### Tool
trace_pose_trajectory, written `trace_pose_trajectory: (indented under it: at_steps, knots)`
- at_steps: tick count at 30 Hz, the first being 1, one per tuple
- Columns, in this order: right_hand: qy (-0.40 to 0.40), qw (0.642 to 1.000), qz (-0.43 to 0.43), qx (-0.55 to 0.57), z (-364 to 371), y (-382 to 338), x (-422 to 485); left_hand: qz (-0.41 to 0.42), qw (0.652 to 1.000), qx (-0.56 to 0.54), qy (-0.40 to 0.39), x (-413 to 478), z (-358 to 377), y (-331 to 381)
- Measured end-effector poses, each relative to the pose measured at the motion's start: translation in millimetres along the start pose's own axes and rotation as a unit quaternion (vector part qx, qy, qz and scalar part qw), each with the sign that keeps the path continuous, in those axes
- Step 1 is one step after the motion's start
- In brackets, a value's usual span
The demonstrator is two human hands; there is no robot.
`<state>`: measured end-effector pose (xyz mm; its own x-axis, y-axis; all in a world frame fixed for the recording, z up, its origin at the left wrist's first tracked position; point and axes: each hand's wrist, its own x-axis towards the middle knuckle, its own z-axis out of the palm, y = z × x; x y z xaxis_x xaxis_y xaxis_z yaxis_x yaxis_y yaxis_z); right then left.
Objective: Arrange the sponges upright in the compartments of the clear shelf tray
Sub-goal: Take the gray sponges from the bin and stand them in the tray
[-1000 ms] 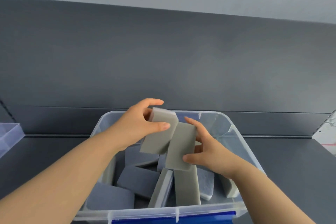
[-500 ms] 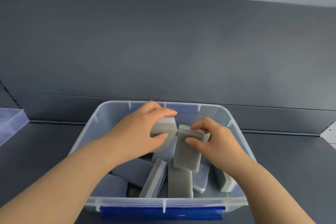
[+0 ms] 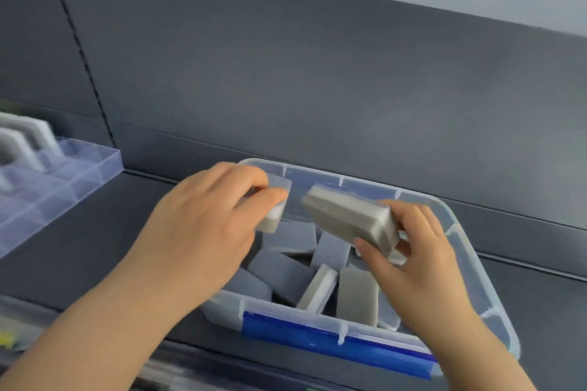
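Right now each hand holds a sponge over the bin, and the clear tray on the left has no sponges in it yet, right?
Not quite. The head view shows the tray already has sponges standing upright at its far left end. The rest holds: the left hand holds a sponge and the right hand holds another sponge over the bin.

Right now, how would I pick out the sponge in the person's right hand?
Find the clear plastic bin with a blue front latch. Over its right side, the right hand grips a grey-beige rectangular sponge by one end. Unlike the loose sponges below, it is held up, pointing left.
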<state>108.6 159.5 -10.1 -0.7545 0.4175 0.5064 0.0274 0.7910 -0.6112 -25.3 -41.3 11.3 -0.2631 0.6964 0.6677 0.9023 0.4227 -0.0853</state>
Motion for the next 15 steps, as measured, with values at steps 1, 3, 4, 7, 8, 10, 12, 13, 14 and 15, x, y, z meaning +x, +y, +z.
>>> trace_pose_trajectory:
  at_steps: [1,3,4,7,8,10,12,13,14,15]
  knots:
    - [0.002,1.0,0.0,0.01,10.8,-13.8,-4.9,0.006,1.0,0.01,0.006,-12.5,-9.6,-9.3]
    - [0.016,1.0,-0.013,0.02,35.5,-43.6,-14.7,0.005,0.999,0.026,0.02,-40.9,-29.1,-30.9]
    - [0.026,0.999,-0.022,0.02,49.5,-60.0,-19.9,0.0,0.999,0.028,0.026,-57.1,-39.1,-42.5]
    - [0.044,0.997,-0.034,0.044,98.0,-114.4,-37.4,-0.025,0.999,0.024,0.03,-115.9,-67.8,-80.7]
    - [0.043,0.997,-0.031,0.062,116.7,-132.7,-44.0,-0.037,0.999,0.021,0.023,-138.1,-78.1,-94.3]
    - [0.026,0.995,-0.026,0.097,154.1,-166.1,-55.9,-0.061,0.998,0.022,0.013,-179.7,-98.8,-121.5]
    - [-0.006,0.993,-0.037,0.115,190.7,-195.3,-65.6,-0.1,0.995,0.025,0.005,-215.8,-119.9,-148.0]
    - [-0.019,0.992,-0.044,0.121,207.1,-209.9,-68.9,-0.124,0.992,0.021,0.003,-231.7,-129.5,-160.3]
    - [-0.03,0.99,-0.051,0.126,221.5,-223.5,-70.8,-0.153,0.988,0.012,0.004,-245.7,-138.2,-171.4]
    - [-0.041,0.989,-0.055,0.133,233.9,-236.1,-71.3,-0.185,0.983,-0.004,0.006,-258.6,-145.7,-181.2]
